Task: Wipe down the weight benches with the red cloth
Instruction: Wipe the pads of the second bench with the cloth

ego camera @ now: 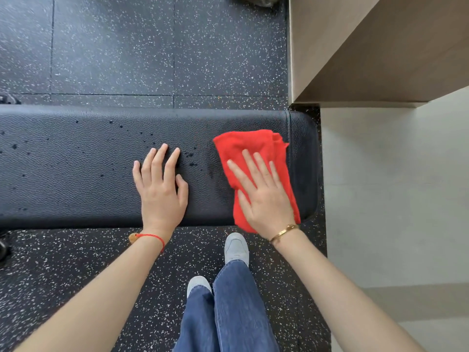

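A black padded weight bench [76,163] runs across the view from the left edge to its rounded right end. Dark wet droplets speckle its top, mostly left of centre. The red cloth [248,146] lies folded on the bench near that right end. My right hand [264,194] presses flat on the cloth with straight, spread fingers. My left hand [161,186] rests flat on the bare pad to the left of the cloth, fingers straight.
Black speckled rubber flooring [127,47] surrounds the bench. A tan wall corner [355,59] and pale floor [393,199] stand just right of the bench end. My legs in blue jeans [228,313] and grey shoes stand close in front of the bench.
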The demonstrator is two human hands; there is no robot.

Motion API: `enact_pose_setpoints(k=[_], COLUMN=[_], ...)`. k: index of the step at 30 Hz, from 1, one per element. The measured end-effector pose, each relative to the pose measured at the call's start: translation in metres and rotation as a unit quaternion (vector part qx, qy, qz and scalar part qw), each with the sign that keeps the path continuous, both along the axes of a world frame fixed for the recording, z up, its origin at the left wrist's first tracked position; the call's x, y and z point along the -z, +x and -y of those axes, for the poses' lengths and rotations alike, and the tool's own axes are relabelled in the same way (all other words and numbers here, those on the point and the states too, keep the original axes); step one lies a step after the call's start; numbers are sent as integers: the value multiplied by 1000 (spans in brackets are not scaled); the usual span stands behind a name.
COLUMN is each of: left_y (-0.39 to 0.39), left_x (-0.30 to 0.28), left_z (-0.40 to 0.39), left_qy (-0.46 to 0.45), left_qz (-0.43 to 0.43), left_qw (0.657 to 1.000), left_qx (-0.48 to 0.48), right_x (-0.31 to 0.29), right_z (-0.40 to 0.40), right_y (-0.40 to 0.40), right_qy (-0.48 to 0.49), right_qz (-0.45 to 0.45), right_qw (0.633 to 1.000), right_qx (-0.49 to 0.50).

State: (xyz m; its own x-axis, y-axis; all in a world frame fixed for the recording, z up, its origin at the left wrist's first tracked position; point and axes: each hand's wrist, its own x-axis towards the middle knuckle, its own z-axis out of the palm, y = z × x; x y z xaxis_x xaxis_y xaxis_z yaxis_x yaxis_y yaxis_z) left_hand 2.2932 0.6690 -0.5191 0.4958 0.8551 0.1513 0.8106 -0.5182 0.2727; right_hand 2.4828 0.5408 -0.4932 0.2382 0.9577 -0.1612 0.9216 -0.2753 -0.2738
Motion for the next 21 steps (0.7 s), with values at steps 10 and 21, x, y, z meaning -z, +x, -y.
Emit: enact_pose_setpoints(k=[10, 21], left_y=[1, -1], left_x=[0, 3], left_z=[1, 0], left_qy=[1, 2], left_qz=[0, 4], left_qw=[1000, 1000], left_qx=[-4, 4], right_x=[2, 1], right_z=[-74, 14], right_y=[-41, 46], right_qy=[6, -12], right_qz=[-2, 21], right_qw=[997, 988], right_qx=[83, 153])
